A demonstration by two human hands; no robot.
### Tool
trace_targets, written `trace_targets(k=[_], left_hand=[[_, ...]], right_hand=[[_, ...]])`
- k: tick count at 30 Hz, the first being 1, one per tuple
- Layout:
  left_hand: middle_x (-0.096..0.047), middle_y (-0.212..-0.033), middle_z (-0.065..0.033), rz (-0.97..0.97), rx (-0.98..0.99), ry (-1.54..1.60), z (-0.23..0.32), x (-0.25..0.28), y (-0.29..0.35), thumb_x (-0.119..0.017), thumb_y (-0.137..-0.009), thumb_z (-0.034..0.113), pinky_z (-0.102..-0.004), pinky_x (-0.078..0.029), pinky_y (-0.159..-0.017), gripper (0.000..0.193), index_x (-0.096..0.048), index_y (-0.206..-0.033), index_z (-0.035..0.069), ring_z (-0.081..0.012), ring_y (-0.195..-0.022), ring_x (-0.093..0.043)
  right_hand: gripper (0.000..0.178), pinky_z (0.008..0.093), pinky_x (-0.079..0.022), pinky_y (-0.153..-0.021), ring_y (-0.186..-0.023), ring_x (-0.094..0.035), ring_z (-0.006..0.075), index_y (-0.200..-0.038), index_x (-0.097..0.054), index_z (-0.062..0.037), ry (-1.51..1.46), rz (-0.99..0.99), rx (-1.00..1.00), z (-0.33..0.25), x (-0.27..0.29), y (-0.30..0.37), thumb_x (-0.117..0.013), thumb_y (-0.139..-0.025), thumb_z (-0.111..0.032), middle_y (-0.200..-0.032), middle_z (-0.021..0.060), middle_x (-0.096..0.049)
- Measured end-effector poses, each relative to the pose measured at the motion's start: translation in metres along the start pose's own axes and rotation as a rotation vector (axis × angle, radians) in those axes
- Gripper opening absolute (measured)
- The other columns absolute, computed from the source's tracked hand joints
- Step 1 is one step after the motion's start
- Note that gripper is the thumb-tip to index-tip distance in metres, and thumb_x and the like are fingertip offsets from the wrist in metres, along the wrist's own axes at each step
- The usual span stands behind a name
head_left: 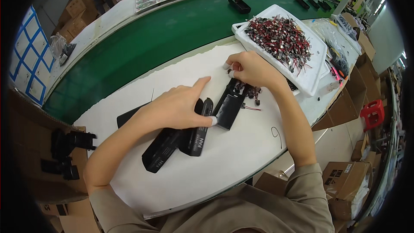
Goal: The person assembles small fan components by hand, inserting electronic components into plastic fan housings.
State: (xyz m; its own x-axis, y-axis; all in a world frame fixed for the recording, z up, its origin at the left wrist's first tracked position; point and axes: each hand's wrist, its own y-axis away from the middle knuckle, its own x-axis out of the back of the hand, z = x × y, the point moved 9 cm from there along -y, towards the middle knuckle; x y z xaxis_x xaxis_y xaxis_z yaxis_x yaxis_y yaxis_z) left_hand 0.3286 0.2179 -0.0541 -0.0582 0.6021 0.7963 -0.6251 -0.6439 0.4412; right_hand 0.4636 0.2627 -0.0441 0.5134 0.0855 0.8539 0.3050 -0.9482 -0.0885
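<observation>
**Factory assembly workshop**

I work in a factory: a green conveyor belt (172, 34) runs from nine to one o'clock, black cases (164, 148) lie on my desk (194, 181), a foam tray (317, 54) heaped with wired parts (280, 39) stands at two, cardboard boxes (348, 181) at ten and four.

Worn on the person's head, as the left one of two side-by-side fisheye lenses. Looks down and forward over the front of the tan shirt (241, 211), upright and unmirrored. Placed close enough to frame the left hand (174, 105) and the right hand (253, 70) near the middle, together with both forearms (116, 146). Takes in the white-covered bench (233, 159), the green belt (142, 47) beyond, and, far off to the right, a red stool (373, 114). Bends straight edges toward a dark, rounded rim.
</observation>
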Motion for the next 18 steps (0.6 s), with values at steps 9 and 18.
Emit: trace_targets(k=[9, 18], left_hand=[[-0.054, -0.096, -0.0127, 0.534, -0.138, 0.243, -0.025, 0.075, -0.035, -0.07, -0.065, 0.036, -0.0291, -0.043, -0.076, 0.07, -0.045, -0.121, 0.002, -0.0182, -0.085, -0.054], [-0.047, -0.103, -0.0206, 0.53, -0.132, -0.169, -0.01, 0.045, -0.041, -0.069, -0.059, 0.033, -0.038, -0.044, -0.08, 0.084, -0.032, -0.126, -0.001, -0.0324, -0.096, -0.05]], right_hand=[[0.02, 0.026, -0.044, -0.056, -0.061, -0.054, 0.011, -0.085, -0.062, 0.0051, -0.41, 0.266, -0.09, 0.016, 0.043, 0.002, -0.062, -0.069, -0.008, -0.068, 0.0063, -0.061], [0.015, 0.0211, -0.04, -0.056, -0.061, -0.05, 0.0051, -0.086, -0.057, 0.0029, -0.705, 0.415, 0.014, 0.009, 0.045, 0.001, -0.06, -0.079, -0.01, -0.068, 0.0038, -0.06]])
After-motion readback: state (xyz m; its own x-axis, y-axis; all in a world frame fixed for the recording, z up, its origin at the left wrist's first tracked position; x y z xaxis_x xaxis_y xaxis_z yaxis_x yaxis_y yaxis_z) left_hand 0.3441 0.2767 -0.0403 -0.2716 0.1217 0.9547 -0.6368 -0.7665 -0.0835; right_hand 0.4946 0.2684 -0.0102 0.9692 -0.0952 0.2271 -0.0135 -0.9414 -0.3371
